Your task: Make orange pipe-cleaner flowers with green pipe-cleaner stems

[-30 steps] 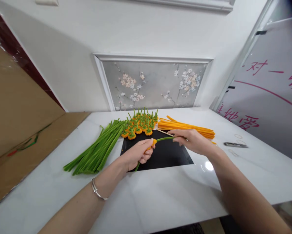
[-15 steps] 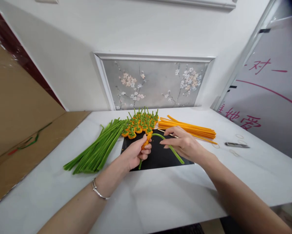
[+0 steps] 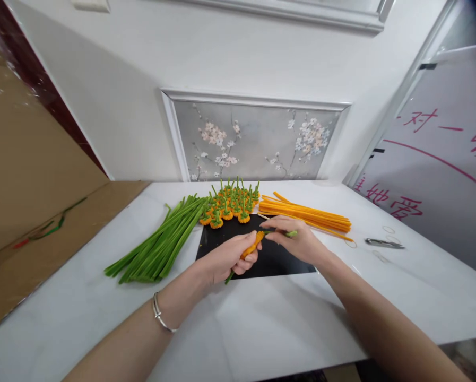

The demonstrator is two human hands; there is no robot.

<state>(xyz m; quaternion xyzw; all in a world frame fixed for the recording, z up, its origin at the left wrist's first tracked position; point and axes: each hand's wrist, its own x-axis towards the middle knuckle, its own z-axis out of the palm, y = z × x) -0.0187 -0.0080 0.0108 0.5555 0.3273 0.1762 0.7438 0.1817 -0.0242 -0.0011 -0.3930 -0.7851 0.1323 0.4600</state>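
Note:
My left hand (image 3: 236, 255) is closed round a small orange pipe-cleaner pumpkin (image 3: 254, 245), over the black mat (image 3: 285, 261). A green end pokes out below that fist. Close on its right, my right hand (image 3: 297, 237) pinches a green pipe cleaner (image 3: 291, 233) that runs to the top of the orange piece. Most of this green strand is hidden by the fingers. Behind both hands stand several finished orange pumpkins (image 3: 243, 217) with upright green stems, grouped at the mat's far edge.
A bundle of green pipe cleaners (image 3: 158, 241) lies at left, an orange bundle (image 3: 309, 212) at right. A thin pale stick (image 3: 264, 216) lies by the right hand. Nail clippers (image 3: 384, 243) and clear rubber bands (image 3: 389, 229) rest farther right. Cardboard (image 3: 42, 175) borders the table's left side.
My left hand has turned and shifted right, tilting the orange piece toward my right hand. The green strand, which arched out long between the hands, is now gathered in my right fingers.

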